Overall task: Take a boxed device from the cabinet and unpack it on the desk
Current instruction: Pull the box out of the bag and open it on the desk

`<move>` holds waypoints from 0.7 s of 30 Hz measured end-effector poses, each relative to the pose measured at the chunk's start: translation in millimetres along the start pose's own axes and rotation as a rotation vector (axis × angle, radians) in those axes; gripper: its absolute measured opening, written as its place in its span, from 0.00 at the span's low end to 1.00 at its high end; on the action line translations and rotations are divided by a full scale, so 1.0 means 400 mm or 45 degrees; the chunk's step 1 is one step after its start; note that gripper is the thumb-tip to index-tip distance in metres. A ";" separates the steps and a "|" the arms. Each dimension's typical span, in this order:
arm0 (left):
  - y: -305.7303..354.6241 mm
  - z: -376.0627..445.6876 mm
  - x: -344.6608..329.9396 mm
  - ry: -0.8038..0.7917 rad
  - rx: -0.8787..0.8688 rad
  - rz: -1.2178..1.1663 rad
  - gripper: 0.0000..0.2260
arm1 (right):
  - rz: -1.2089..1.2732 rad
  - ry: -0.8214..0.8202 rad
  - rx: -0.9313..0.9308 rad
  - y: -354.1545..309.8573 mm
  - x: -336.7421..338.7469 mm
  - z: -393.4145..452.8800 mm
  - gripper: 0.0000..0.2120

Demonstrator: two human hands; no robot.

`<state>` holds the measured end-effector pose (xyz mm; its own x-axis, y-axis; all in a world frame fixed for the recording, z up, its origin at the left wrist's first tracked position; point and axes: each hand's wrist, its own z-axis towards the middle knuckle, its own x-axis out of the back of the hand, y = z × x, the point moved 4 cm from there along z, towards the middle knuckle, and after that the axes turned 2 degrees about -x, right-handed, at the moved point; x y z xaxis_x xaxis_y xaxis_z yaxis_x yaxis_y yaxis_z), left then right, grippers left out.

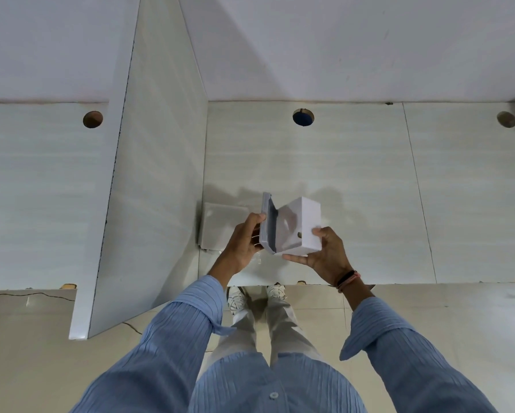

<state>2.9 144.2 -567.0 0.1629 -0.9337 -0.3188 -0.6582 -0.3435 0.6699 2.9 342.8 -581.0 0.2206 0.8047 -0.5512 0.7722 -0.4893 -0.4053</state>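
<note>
My left hand (pixel 244 245) pinches grey lid (pixel 267 223); right hand (pixel 324 254) clasps white box (pixel 305 222) above desk (pixel 354 189); best lift lid slowly, keep box level.

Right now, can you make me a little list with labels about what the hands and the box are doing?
left hand: holds the lid, tipped up on edge
right hand: holds the box from below and at its near corner
box state: open, lifted above the desk
box contents: cannot tell
on the desk: a flat pale square, left of the box, by the divider
desk holes: three along the back
</note>
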 end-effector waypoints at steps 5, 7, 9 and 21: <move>0.002 -0.003 0.013 0.033 0.006 -0.093 0.19 | -0.062 0.114 -0.051 -0.004 0.031 0.020 0.18; -0.004 -0.001 0.024 0.066 0.004 -0.147 0.19 | -0.081 0.185 -0.051 -0.004 0.046 0.027 0.15; -0.010 0.001 0.029 0.075 -0.006 -0.161 0.21 | -0.119 0.235 -0.048 0.000 0.062 0.031 0.12; -0.023 -0.012 0.016 0.026 0.027 -0.203 0.23 | -0.514 0.420 0.071 0.039 0.124 0.061 0.13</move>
<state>13.6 141.0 -572.1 0.2813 -0.8695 -0.4060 -0.6380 -0.4855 0.5978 11.3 366.7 -632.4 0.0946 0.9917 -0.0874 0.8035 -0.1279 -0.5814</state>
